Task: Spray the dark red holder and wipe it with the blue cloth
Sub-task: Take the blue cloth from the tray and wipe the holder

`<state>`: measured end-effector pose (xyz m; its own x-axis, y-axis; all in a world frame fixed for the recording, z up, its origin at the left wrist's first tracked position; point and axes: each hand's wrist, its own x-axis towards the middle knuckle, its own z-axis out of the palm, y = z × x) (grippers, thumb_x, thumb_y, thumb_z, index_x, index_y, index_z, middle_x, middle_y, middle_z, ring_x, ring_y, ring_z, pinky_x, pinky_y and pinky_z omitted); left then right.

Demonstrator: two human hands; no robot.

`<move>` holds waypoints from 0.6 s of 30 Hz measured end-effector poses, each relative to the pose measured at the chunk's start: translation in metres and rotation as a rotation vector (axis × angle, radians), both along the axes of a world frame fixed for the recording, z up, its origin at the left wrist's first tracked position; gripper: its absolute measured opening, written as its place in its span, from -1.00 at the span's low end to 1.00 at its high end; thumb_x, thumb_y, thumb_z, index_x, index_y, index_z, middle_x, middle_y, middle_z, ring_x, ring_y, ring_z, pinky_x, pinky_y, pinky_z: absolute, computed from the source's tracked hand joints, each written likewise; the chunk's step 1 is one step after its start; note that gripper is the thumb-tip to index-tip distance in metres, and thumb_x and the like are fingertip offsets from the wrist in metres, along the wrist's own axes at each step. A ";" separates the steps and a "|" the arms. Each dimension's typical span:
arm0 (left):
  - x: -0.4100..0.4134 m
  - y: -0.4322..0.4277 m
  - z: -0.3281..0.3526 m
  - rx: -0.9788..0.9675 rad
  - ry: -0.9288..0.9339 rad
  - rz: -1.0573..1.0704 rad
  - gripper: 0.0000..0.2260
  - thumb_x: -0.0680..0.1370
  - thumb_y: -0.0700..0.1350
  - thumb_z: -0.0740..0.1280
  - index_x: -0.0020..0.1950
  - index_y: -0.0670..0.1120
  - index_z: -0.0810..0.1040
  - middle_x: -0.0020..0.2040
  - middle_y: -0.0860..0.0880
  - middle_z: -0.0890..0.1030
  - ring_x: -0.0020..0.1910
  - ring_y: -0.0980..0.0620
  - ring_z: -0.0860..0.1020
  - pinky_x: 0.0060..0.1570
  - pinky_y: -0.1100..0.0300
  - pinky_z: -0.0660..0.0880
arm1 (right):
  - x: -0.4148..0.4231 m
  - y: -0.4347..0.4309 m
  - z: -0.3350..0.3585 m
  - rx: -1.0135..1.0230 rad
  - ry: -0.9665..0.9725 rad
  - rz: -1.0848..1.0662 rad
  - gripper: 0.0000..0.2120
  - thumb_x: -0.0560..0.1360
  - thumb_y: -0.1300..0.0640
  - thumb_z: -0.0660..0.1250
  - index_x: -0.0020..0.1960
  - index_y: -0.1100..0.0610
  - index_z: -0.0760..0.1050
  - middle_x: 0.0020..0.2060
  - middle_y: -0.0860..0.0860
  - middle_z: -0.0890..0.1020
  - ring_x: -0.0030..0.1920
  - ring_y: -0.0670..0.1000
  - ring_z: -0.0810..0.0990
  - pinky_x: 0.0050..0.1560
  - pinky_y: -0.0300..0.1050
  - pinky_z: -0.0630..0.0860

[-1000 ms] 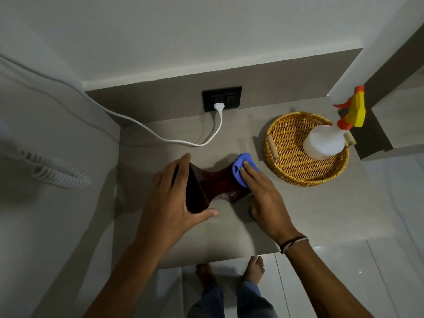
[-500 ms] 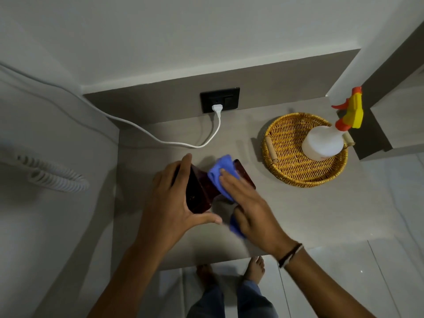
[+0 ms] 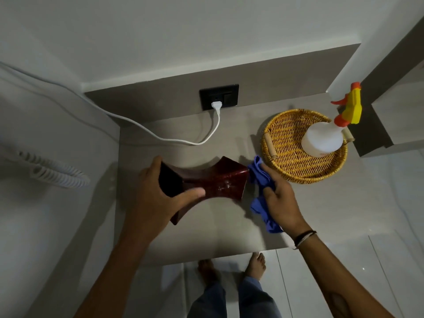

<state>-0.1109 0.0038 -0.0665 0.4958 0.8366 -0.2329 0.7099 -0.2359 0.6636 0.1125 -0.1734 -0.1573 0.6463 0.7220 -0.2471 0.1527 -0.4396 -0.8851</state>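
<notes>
A person's left hand (image 3: 156, 198) clamps the open end of the dark red holder (image 3: 211, 182), fingers over the top and thumb across its glossy side, apparently to brace it on its side on the grey table (image 3: 229, 230) while it is wiped. The right hand (image 3: 280, 198) has its grip closed on the bunched blue cloth (image 3: 259, 180), which touches the holder's far end; the cloth's loose tail hangs down toward the table's front edge. Pale specks on the holder's side suggest spray has already landed, so this looks like the wiping stage.

Just beside the cloth sits a round wicker tray (image 3: 286, 171) carrying a white spray bottle (image 3: 321, 141) with a yellow and orange trigger, parked out of the wiping path but within reach. A white cable (image 3: 179, 140) runs from a black wall socket (image 3: 219, 96) across the back of the table, behind the holder. The tray's rim is the closest obstacle to the cloth hand's sweep.
</notes>
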 end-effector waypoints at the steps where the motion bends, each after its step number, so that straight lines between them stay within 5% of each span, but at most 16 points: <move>1: -0.001 0.001 -0.001 -0.059 -0.019 0.043 0.08 0.17 0.58 0.47 0.56 0.08 0.31 0.26 0.11 0.54 0.15 0.17 0.56 -0.03 0.35 0.46 | -0.003 0.004 0.003 0.031 0.149 -0.011 -0.38 0.59 0.55 0.14 0.53 0.08 0.43 0.41 0.13 0.61 0.31 0.06 0.66 0.37 0.06 0.62; 5: -0.005 0.001 -0.008 -0.174 0.000 0.039 0.22 0.21 0.72 0.22 0.72 0.15 0.01 0.61 -0.04 0.35 0.52 -0.01 0.39 0.27 0.21 0.32 | -0.017 0.020 0.010 0.068 0.356 -0.074 -0.41 0.61 0.52 0.11 0.40 -0.03 0.54 0.20 0.10 0.72 0.08 0.05 0.73 0.03 -0.21 0.70; 10: -0.016 -0.008 -0.005 -0.005 0.144 -0.201 0.41 -0.05 0.68 0.45 0.56 0.50 -0.38 0.73 0.10 -0.22 0.65 0.07 -0.03 0.48 -0.26 0.26 | -0.006 0.032 0.017 0.014 0.446 -0.098 -0.49 0.63 0.50 0.12 0.29 0.01 0.61 -0.02 0.13 0.73 -0.32 -0.15 0.72 -0.32 -0.33 0.61; 12: -0.016 -0.014 -0.005 0.120 0.147 -0.237 0.39 0.03 0.63 0.47 0.63 0.40 -0.32 0.74 0.06 -0.15 0.67 -0.09 0.09 0.43 -0.32 0.34 | -0.002 0.037 0.017 0.003 0.416 -0.092 -0.50 0.64 0.50 0.11 0.28 0.05 0.62 -0.05 0.13 0.72 -0.36 -0.18 0.71 -0.35 -0.34 0.60; 15: -0.014 -0.018 -0.009 0.377 0.148 -0.213 0.24 0.21 0.40 0.61 0.71 0.02 0.07 0.67 -0.13 0.24 0.60 -0.25 0.30 0.44 -0.27 0.41 | -0.008 0.041 0.025 -0.016 0.241 -0.046 -0.50 0.62 0.51 0.13 0.46 0.20 0.52 0.17 0.19 0.71 0.01 -0.05 0.75 0.03 -0.18 0.71; 18: -0.012 -0.017 -0.009 0.371 0.146 -0.162 0.19 0.24 0.26 0.68 0.69 -0.09 0.14 0.66 -0.13 0.29 0.62 -0.19 0.28 0.45 -0.09 0.29 | -0.029 0.032 0.033 -0.057 -0.219 0.095 -0.39 0.57 0.53 0.23 0.59 0.22 0.37 0.55 0.19 0.46 0.54 0.16 0.45 0.60 0.13 0.38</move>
<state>-0.1227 -0.0132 -0.0751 0.6117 0.7910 -0.0082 0.7243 -0.5559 0.4079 0.0835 -0.1415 -0.1246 0.6189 0.7708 -0.1507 0.3814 -0.4627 -0.8003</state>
